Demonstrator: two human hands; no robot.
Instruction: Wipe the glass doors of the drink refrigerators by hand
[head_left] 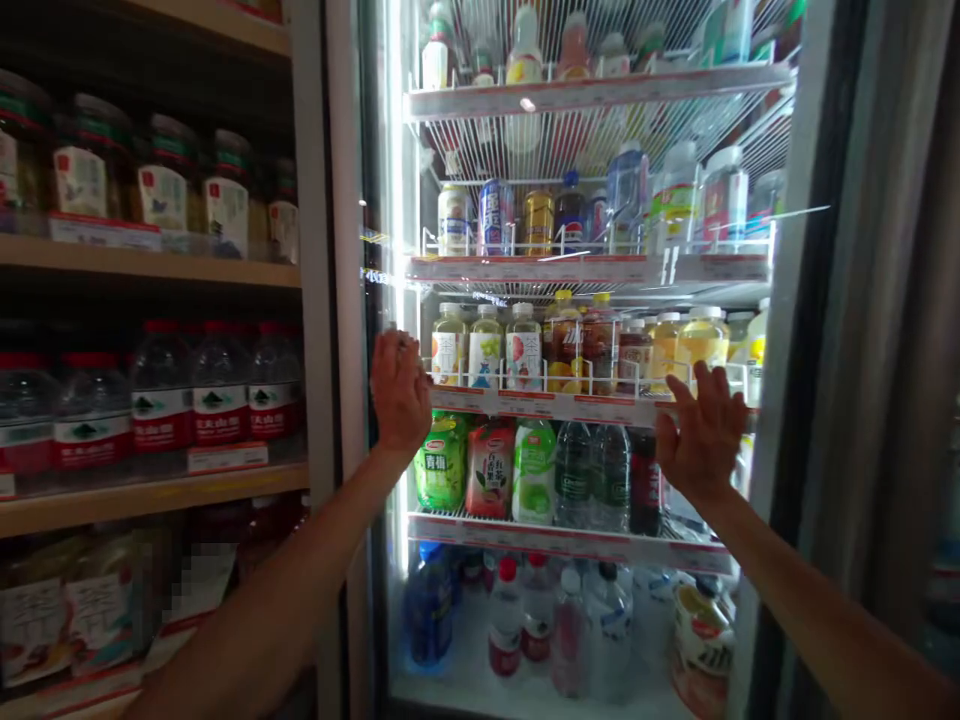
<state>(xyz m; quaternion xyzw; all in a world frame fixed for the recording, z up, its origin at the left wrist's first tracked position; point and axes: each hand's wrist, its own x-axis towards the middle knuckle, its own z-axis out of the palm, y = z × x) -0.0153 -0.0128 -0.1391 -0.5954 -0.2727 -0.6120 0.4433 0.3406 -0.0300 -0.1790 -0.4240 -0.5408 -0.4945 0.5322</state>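
My left hand [403, 392] is raised at the left side of a lit drinks fridge, its fingers loosely bent and nothing visible in them. It is nearest the row of white-labelled tea bottles [486, 347]. Farther right, my right hand [701, 428] has its fingers spread in front of the shelf edge, below some yellow-drink bottles [702, 338]. It holds nothing. Reflections lie across the fridge's front glass [667, 265]; whether either hand touches it I cannot tell. Below the left hand stand a green bottle [441, 465] and a red one [490, 470].
Wooden shelves [150, 252] at the left carry large jars [161, 185] and red-capped water bottles [219, 385]. A metal frame post [330, 300] separates them from the fridge. Higher fridge shelves hold cans [495, 215] and bottles. Several bottles [506, 620] and a tub [703, 640] stand at its bottom.
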